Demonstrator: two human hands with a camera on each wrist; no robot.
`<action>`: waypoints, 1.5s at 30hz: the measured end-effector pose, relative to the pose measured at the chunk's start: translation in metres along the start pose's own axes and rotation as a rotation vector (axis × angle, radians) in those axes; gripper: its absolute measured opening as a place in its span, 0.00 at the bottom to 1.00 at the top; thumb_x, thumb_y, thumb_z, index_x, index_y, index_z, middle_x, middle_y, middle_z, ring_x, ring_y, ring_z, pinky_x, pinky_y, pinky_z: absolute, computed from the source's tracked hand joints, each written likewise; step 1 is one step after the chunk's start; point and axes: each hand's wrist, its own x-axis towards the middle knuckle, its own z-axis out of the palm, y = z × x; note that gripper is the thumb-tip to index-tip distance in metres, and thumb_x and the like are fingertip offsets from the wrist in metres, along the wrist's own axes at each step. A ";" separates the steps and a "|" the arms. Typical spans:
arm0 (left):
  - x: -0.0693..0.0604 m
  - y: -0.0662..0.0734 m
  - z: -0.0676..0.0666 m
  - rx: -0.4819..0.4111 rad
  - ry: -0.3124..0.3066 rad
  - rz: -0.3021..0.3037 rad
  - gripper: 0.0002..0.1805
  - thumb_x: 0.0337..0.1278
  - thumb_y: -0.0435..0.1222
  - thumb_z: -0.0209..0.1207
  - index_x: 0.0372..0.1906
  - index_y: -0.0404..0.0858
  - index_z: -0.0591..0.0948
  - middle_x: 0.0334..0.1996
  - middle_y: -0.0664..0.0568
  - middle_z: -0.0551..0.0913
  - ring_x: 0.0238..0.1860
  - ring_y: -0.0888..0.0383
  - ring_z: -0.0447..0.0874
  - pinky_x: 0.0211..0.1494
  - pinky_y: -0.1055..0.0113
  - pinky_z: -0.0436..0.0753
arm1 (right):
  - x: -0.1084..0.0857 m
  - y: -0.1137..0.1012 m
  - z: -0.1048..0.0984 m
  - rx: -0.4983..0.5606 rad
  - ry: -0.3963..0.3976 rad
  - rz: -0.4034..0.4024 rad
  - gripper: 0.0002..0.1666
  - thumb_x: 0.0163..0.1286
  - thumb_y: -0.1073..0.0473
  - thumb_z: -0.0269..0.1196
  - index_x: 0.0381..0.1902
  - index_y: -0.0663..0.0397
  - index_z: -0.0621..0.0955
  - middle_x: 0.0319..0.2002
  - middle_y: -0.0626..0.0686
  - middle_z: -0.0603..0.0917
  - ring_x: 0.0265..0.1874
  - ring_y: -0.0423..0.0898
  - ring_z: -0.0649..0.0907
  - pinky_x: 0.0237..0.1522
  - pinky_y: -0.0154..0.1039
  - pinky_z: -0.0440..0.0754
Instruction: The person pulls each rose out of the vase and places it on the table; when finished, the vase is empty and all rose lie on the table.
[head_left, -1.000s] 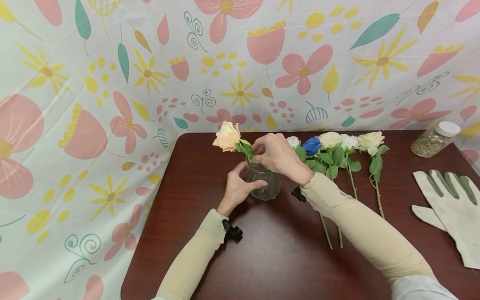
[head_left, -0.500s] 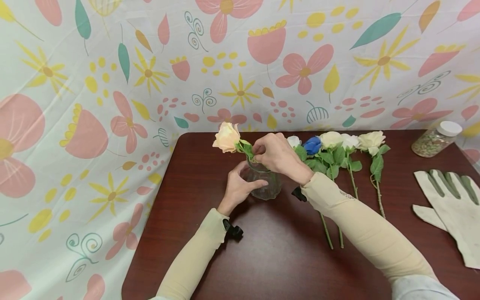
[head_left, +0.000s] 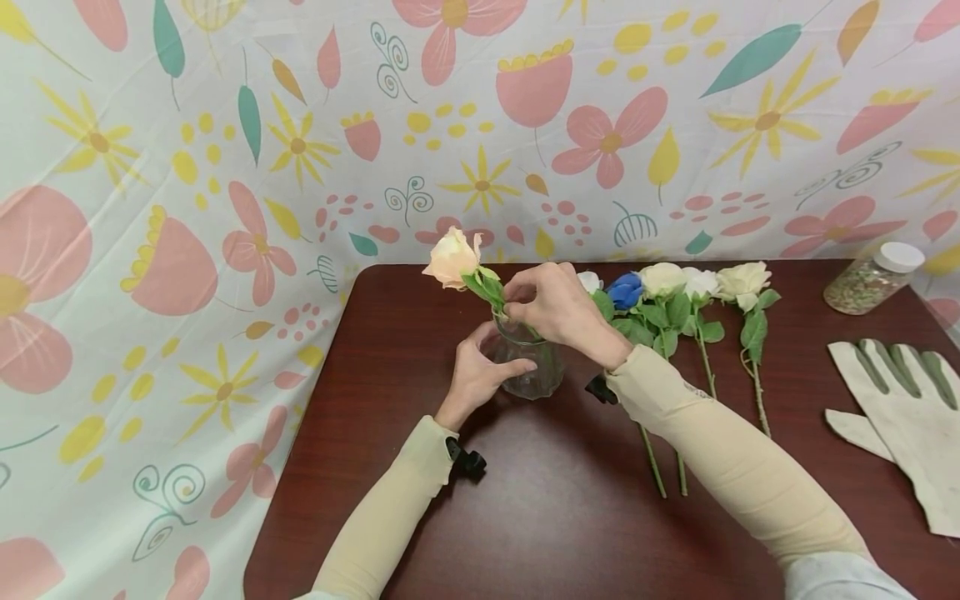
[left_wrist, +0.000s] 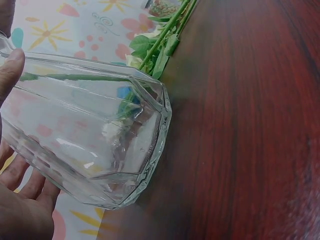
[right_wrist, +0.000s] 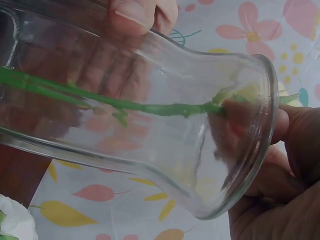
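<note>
A peach rose [head_left: 452, 260] leans left out of the mouth of a clear glass vase [head_left: 538, 377]. Its green stem [right_wrist: 165, 108] runs down inside the glass in the right wrist view. At the rim, my right hand [head_left: 561, 310] pinches the rose just below its leaves. My left hand [head_left: 480, 371] holds the vase around its left side, thumb across the front. The left wrist view shows the faceted base of the vase [left_wrist: 142, 165] close to the tabletop; whether it touches cannot be told.
Right of the vase lie several white and cream roses [head_left: 663, 281] and a blue rose [head_left: 624, 292] on the dark wooden table [head_left: 540, 517]. Farther right are a white-capped jar [head_left: 870, 282] and a pair of work gloves [head_left: 911, 425]. A flower-patterned cloth [head_left: 465, 125] hangs behind.
The peach rose's head has risen slightly and stands a little steeper, and my right hand has shifted up slightly with it. My left hand and the vase stay in place.
</note>
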 end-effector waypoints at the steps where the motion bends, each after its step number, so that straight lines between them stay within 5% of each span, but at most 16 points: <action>1: 0.000 0.000 0.000 -0.002 -0.001 0.002 0.35 0.49 0.43 0.85 0.65 0.49 0.86 0.64 0.50 0.89 0.71 0.49 0.84 0.78 0.46 0.81 | 0.000 0.000 0.000 0.007 0.010 -0.005 0.08 0.68 0.63 0.74 0.44 0.55 0.94 0.37 0.55 0.96 0.38 0.51 0.94 0.38 0.45 0.89; 6: 0.000 -0.001 0.000 -0.011 -0.009 0.016 0.35 0.50 0.41 0.85 0.66 0.50 0.86 0.64 0.52 0.89 0.71 0.51 0.85 0.78 0.47 0.81 | -0.002 -0.001 -0.002 0.049 0.067 -0.032 0.08 0.68 0.65 0.73 0.44 0.55 0.94 0.40 0.57 0.96 0.39 0.52 0.94 0.37 0.42 0.87; 16: 0.000 -0.003 0.000 -0.037 -0.018 0.027 0.36 0.49 0.44 0.85 0.67 0.50 0.86 0.63 0.51 0.89 0.68 0.52 0.86 0.75 0.48 0.83 | -0.003 -0.005 -0.009 0.146 0.161 -0.030 0.10 0.69 0.65 0.74 0.47 0.57 0.94 0.42 0.59 0.96 0.40 0.55 0.95 0.45 0.53 0.94; 25: 0.000 0.000 0.000 -0.046 -0.017 0.024 0.36 0.49 0.40 0.85 0.67 0.45 0.85 0.64 0.49 0.89 0.70 0.50 0.85 0.77 0.49 0.82 | -0.006 -0.008 -0.020 0.205 0.226 -0.044 0.07 0.70 0.62 0.74 0.44 0.55 0.95 0.38 0.57 0.96 0.36 0.52 0.95 0.36 0.27 0.85; 32: 0.000 0.000 0.001 -0.062 -0.011 0.009 0.35 0.48 0.38 0.85 0.65 0.48 0.86 0.63 0.48 0.90 0.70 0.49 0.85 0.77 0.49 0.82 | -0.010 -0.014 -0.033 0.248 0.275 -0.040 0.07 0.70 0.62 0.74 0.44 0.55 0.95 0.41 0.58 0.96 0.37 0.53 0.95 0.35 0.25 0.86; 40: 0.000 -0.001 0.002 -0.075 -0.014 0.019 0.37 0.48 0.37 0.85 0.67 0.44 0.86 0.64 0.44 0.89 0.71 0.47 0.84 0.79 0.47 0.80 | -0.015 -0.026 -0.053 0.299 0.384 -0.057 0.05 0.68 0.63 0.75 0.40 0.54 0.95 0.40 0.58 0.96 0.25 0.29 0.89 0.31 0.25 0.85; 45: 0.000 0.000 0.002 -0.073 -0.017 0.019 0.36 0.49 0.35 0.84 0.67 0.44 0.85 0.65 0.45 0.88 0.72 0.47 0.83 0.80 0.46 0.79 | -0.019 -0.032 -0.066 0.385 0.444 -0.058 0.06 0.66 0.64 0.75 0.40 0.58 0.95 0.39 0.55 0.96 0.23 0.32 0.90 0.28 0.26 0.84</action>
